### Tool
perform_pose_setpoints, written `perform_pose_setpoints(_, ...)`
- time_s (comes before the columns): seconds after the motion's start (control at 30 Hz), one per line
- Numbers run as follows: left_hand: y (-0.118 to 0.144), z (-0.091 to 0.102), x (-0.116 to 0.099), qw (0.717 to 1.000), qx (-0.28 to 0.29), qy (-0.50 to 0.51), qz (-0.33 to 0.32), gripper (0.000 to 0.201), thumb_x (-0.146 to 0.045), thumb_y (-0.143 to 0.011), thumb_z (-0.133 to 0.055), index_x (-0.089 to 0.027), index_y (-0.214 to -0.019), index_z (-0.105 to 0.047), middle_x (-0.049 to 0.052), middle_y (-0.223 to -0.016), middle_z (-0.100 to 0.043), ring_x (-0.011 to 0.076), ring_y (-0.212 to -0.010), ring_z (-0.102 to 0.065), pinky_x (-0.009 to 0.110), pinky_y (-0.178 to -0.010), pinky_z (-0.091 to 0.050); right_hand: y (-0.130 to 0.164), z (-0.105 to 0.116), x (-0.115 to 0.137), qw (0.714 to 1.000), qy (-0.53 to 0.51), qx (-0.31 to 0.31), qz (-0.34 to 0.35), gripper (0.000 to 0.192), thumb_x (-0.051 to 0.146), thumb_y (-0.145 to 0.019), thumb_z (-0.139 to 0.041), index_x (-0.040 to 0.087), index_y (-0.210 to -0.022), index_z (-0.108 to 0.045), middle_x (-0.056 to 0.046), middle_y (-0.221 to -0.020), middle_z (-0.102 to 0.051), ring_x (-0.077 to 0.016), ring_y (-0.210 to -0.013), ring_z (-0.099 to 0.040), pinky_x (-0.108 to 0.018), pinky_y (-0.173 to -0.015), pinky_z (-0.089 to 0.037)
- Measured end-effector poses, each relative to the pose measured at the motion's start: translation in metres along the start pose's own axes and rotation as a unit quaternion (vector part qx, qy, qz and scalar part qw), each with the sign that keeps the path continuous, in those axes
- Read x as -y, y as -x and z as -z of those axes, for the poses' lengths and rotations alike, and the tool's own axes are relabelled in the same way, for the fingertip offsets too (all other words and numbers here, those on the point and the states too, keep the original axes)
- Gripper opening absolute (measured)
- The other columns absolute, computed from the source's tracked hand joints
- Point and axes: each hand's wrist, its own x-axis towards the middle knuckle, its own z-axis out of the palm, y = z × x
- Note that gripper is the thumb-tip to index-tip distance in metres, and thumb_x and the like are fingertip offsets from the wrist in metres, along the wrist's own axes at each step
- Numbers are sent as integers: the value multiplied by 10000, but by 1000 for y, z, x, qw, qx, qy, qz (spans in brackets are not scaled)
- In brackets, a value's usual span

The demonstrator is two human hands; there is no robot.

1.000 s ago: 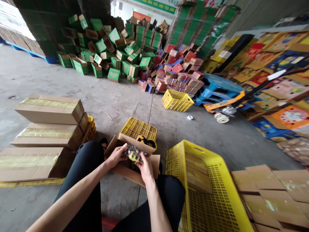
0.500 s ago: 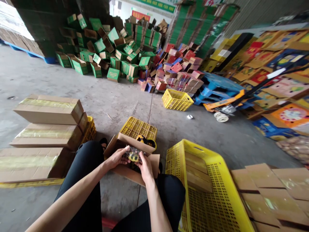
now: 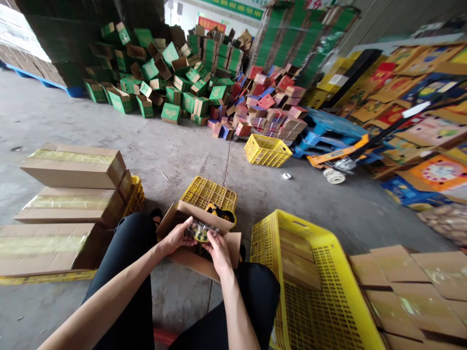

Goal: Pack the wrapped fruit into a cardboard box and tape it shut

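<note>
A clear plastic packet with something yellow and dark inside (image 3: 201, 232) is held between my two hands, just above an open cardboard box (image 3: 193, 262). My left hand (image 3: 178, 236) pinches its left end. At the right end, my right hand (image 3: 218, 250) grips it with the thumb on top. The box stands between my knees with its flaps up; dark contents show below the packet, too shaded to make out. Behind the far flap, a black-and-yellow object (image 3: 221, 212), which looks like a tape dispenser, rests by an upturned yellow crate (image 3: 209, 192).
Taped cardboard boxes (image 3: 69, 204) are stacked at my left. On my right stands a large yellow crate (image 3: 328, 243) with flat cardboard inside, beside more taped boxes (image 3: 412, 287). Farther off are a small yellow crate (image 3: 268, 150), a pallet jack (image 3: 343, 155) and piled green cartons (image 3: 171, 112).
The packet has tilted and now looks flatter, with my right thumb shifted slightly left over it. My left fingertips have risen a little. The surroundings look the same.
</note>
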Motion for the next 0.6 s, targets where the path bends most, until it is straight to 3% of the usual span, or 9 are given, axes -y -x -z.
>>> perform_pose_setpoints(0.17,1,0,-3,1000,2,11,13,805,-881,-873,-542,-160,-1158,-758,120,-895,-787,235,-711,-713,332,-689,-580,1,-1,0,1000,-9,14,-2,409,467,-750,-844,252,-1097,-818,-73,-1168,-819,-290,-1085,-751,-392,-896,-612)
perform_pose_setpoints(0.33,4,0,-5,1000,16,7,16,721,-797,-945,-536,-144,-1140,-773,117,-929,-785,247,-792,-712,344,-736,-564,1,3,3,996,74,6,46,396,326,-733,-785,269,-1121,-837,-49,-1178,-823,-317,-1175,-716,-460,-1074,-539)
perform_pose_setpoints(0.43,6,-1,-4,1000,17,7,3,619,-725,-934,-638,-159,-1140,-782,122,-1033,-790,255,-872,-724,358,-792,-581,2,4,6,988,123,6,98,387,273,-742,-738,313,-1111,-845,-25,-1269,-795,-319,-1266,-672,-480,-1168,-468)
perform_pose_setpoints(0.6,7,0,-1,999,9,10,-53,506,-461,-756,-940,-176,-1141,-778,138,-1185,-767,271,-1047,-732,364,-879,-597,4,2,8,975,163,16,149,420,218,-736,-684,331,-1104,-851,-23,-1445,-696,-297,-1446,-549,-453,-1230,-414)
